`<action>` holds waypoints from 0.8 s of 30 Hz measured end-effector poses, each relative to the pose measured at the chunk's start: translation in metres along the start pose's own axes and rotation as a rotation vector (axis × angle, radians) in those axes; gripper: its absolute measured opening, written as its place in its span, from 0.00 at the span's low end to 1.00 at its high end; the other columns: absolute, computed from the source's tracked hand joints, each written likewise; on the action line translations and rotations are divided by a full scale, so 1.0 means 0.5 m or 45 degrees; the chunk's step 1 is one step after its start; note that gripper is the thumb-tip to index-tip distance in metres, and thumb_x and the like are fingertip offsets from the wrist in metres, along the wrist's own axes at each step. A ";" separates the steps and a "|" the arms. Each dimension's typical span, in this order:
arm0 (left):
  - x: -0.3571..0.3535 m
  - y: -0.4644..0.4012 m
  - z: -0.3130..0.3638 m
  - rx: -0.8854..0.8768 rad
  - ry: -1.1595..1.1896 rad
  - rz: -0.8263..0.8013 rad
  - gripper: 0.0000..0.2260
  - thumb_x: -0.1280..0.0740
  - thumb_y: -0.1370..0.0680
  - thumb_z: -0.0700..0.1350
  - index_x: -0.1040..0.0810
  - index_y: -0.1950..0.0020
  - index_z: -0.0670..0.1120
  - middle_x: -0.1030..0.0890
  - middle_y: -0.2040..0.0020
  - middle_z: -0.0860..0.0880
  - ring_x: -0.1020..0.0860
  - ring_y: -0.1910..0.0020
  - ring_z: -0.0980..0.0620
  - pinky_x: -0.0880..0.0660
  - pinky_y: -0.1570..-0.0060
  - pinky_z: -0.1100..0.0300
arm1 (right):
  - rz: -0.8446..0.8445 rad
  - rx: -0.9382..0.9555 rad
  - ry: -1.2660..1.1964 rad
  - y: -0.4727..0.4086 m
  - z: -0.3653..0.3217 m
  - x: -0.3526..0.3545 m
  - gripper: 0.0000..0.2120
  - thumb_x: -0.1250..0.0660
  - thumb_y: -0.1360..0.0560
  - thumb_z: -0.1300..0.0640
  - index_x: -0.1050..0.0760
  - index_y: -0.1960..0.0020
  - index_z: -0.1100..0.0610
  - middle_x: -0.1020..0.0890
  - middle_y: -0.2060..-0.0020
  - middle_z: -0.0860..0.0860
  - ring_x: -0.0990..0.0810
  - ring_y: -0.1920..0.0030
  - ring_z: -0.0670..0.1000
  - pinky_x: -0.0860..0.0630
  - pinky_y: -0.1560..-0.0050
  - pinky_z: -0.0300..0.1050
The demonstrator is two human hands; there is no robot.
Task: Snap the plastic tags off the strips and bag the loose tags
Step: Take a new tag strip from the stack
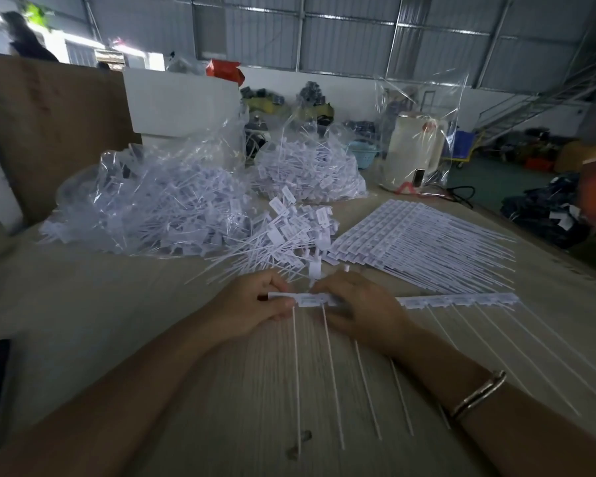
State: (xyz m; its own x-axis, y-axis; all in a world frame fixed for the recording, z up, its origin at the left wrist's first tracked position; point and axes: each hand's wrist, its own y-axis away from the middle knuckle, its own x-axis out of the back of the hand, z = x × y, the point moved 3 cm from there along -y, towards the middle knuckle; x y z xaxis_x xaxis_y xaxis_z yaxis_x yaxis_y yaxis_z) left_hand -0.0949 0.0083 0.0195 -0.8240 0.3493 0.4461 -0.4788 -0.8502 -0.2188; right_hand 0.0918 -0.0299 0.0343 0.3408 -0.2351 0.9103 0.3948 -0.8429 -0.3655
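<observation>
Head view: left hand (255,304) and right hand (355,304) both pinch a white strip (458,300) of flat tags with long thin tails, at centre. Loose tags (283,242) lie at 12 o'clock; full bag (145,201) at 10.

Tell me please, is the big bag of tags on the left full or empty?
Full: the clear bag bulges with white tags, and more tags spill from its mouth.
</observation>
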 end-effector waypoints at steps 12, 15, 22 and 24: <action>0.013 0.018 0.023 -0.265 -0.253 0.118 0.06 0.31 0.25 0.41 0.22 0.54 0.52 0.19 0.63 0.62 0.23 0.67 0.65 0.31 0.65 0.75 | 0.124 -0.241 -0.378 0.016 0.038 0.029 0.10 0.37 0.22 0.55 0.22 0.60 0.43 0.24 0.66 0.35 0.25 0.63 0.34 0.34 0.62 0.27; 0.001 0.014 0.038 -0.445 -0.533 0.180 0.05 0.33 0.24 0.38 0.19 0.51 0.44 0.21 0.57 0.57 0.25 0.58 0.62 0.30 0.57 0.67 | 0.089 -0.038 -0.248 0.015 0.012 0.020 0.08 0.33 0.25 0.55 0.21 0.46 0.51 0.24 0.54 0.38 0.29 0.57 0.36 0.34 0.57 0.28; -0.021 0.008 0.058 -0.491 -0.685 0.244 0.21 0.43 0.25 0.57 0.18 0.63 0.43 0.19 0.63 0.49 0.26 0.58 0.51 0.31 0.54 0.52 | 0.222 0.135 -0.111 0.003 -0.024 0.014 0.09 0.31 0.28 0.56 0.23 0.50 0.58 0.20 0.55 0.52 0.24 0.57 0.47 0.26 0.58 0.45; -0.024 0.005 0.051 -0.465 -0.682 0.236 0.20 0.40 0.27 0.58 0.18 0.61 0.43 0.19 0.62 0.49 0.27 0.58 0.49 0.31 0.54 0.50 | 0.222 0.089 -0.131 0.003 -0.017 0.019 0.10 0.29 0.29 0.55 0.23 0.50 0.58 0.20 0.56 0.51 0.26 0.59 0.44 0.30 0.59 0.42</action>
State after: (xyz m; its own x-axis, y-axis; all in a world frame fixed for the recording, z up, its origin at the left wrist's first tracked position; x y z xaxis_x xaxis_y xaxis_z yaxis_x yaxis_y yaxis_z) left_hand -0.0786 -0.0080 0.0358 -0.6834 -0.1135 0.7212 -0.4934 -0.6563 -0.5708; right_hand 0.0883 -0.0373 0.0439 0.4930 -0.3204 0.8089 0.3792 -0.7576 -0.5313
